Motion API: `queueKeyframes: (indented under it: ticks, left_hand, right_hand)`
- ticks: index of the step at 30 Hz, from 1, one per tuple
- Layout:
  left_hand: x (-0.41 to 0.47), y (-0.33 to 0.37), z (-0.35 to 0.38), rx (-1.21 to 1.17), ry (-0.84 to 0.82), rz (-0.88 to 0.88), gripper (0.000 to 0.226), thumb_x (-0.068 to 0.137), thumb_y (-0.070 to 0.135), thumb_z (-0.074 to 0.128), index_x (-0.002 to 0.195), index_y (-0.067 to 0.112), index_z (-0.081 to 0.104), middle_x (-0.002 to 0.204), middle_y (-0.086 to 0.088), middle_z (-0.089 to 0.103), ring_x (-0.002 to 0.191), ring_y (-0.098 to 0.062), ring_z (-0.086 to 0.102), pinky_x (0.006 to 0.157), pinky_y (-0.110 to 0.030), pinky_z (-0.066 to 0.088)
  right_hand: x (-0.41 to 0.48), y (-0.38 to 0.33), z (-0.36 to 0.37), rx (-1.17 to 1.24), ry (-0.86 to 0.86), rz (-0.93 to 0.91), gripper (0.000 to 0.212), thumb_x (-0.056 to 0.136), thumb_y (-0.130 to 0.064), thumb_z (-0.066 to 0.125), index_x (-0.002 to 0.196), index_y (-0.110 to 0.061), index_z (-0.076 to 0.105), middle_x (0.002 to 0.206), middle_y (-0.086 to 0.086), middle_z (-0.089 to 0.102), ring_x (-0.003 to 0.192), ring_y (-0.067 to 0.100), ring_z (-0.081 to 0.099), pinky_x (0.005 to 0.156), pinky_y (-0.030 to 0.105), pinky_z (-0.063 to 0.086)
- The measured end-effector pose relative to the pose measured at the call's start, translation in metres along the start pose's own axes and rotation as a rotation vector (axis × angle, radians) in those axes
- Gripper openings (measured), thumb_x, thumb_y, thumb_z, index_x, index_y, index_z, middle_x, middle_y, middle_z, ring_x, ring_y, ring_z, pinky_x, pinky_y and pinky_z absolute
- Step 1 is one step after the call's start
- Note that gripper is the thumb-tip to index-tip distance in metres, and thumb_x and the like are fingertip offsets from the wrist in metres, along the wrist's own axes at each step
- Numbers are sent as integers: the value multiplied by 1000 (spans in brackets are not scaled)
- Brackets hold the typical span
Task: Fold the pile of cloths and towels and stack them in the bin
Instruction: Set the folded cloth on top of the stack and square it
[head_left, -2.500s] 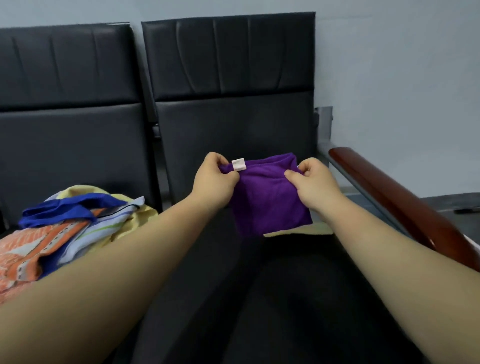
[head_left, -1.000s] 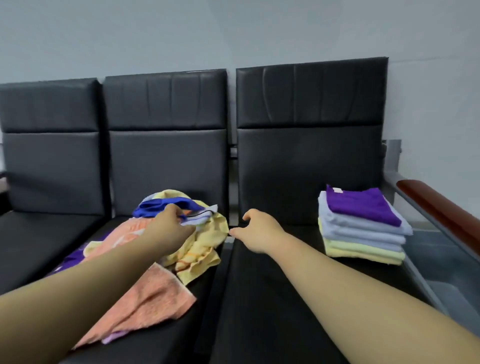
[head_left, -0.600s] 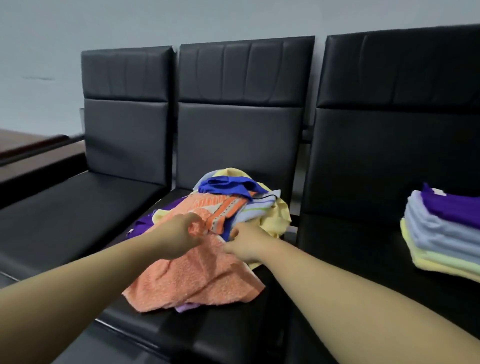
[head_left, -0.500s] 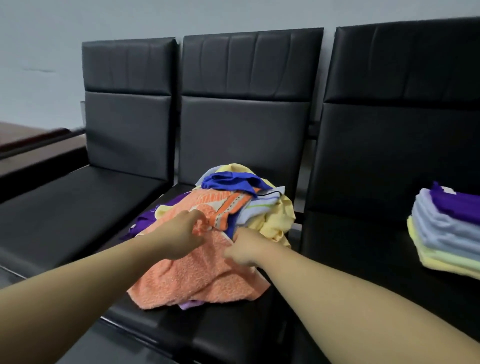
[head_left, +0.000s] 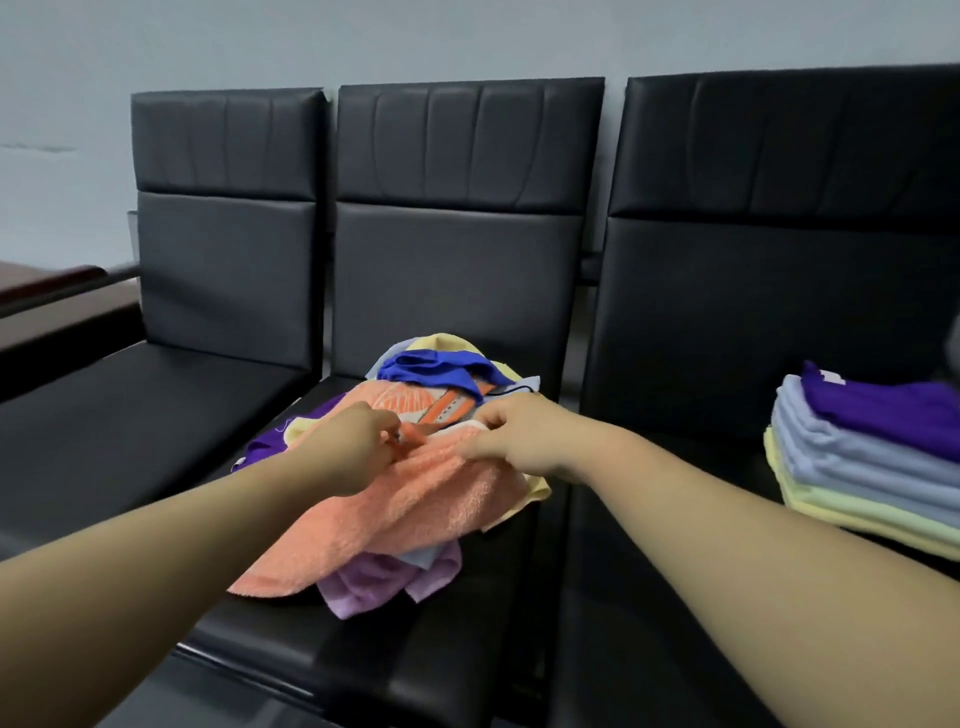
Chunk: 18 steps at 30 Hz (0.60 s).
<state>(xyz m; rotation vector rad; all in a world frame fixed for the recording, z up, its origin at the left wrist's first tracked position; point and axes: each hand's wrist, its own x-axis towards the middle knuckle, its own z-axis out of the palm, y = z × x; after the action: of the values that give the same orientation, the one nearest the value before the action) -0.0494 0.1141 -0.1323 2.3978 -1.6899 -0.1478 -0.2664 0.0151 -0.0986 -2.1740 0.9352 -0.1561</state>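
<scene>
Two pinches are gripping the orange towel's (head_left: 400, 509) far edge: left hand (head_left: 353, 447) at 9 o'clock, right hand (head_left: 514, 436) at 3 o'clock, fingers curled; towel is draping the pile (head_left: 441, 371) on the middle seat (head_left: 415, 649); lifting is likely risking dragging the lilac cloth (head_left: 374, 582) underneath off the seat.

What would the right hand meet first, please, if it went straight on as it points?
Likely the patterned cloth, just past the right hand, which pinches the orange towel. Depth is unclear, and the left hand lies close beside that line.
</scene>
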Motion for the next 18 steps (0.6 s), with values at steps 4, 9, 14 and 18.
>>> queueKeyframes:
  ticks: [4, 9, 14, 18]
  left_hand:
    - [-10, 27, -29, -67, -56, 12, 24, 99, 38, 55, 76, 32, 56, 94, 6, 56, 83, -16, 54, 75, -33, 43]
    - [-27, 70, -55, -360, -101, 4, 13, 93, 20, 58, 86, 13, 66, 77, 2, 63, 72, -16, 59, 68, -30, 49]
    - [-43, 116, -73, -662, -121, 58, 32, 92, 3, 52, 78, 21, 75, 69, 2, 67, 62, -15, 59, 61, -27, 52]
    - [-44, 148, -73, -772, -177, 102, 20, 92, 6, 57, 102, 9, 73, 83, -8, 75, 67, -18, 67, 69, -35, 60]
  right_hand:
    - [-14, 11, -15, 156, 53, 30, 31, 85, -46, 74, 103, -21, 76, 110, 3, 73, 95, 18, 66, 87, 40, 59]
    - [-36, 24, -23, 194, 80, 26, 34, 71, -39, 80, 103, -29, 72, 88, 0, 69, 78, 20, 65, 75, 41, 57]
    - [-55, 36, -28, 250, -6, 28, 79, 79, -24, 85, 149, -29, 50, 111, -1, 71, 80, 14, 68, 73, 32, 54]
    - [-81, 48, -51, 363, -7, 54, 54, 90, -9, 75, 132, -36, 57, 115, 12, 74, 96, 28, 75, 81, 45, 62]
